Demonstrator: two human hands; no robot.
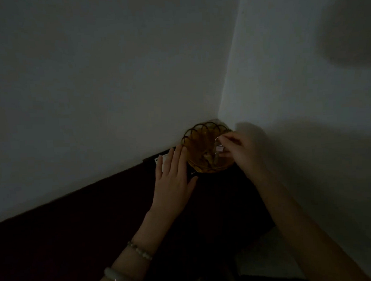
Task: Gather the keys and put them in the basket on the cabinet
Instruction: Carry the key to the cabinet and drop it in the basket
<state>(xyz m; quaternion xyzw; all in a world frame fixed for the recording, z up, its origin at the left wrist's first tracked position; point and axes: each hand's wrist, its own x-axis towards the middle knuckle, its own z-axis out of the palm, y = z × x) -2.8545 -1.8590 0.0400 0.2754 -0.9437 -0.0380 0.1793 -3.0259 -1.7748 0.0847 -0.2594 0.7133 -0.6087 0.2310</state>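
The scene is dim, and fine detail is hard to read. Two pale walls (112, 79) meet in a corner directly behind the basket. A dark cabinet (78, 242) top runs along the foot of the walls and carries the basket at its far corner.

The basket (198, 133) is round, amber-brown, with a looped wire rim. It stands on the cabinet, tight against the wall corner. Brownish items lie inside it; they cannot be identified.

The left hand (173, 179) lies flat on the cabinet just left of the basket, fingers extended and close together, holding nothing. Its fingertips (182, 150) touch or nearly touch the basket's left rim; which cannot be told. This hand partly covers a small white card (162, 159) on the cabinet left of the basket.

The right hand (243, 150) is over the right side of the basket, thumb and forefinger pinched together on a metal ring, the remaining fingers curled. The keys (218, 148) hang from that ring, down into the basket; whether they touch its bottom cannot be told.

The left wrist carries a pale bangle (121, 278) and a bead bracelet (141, 251).
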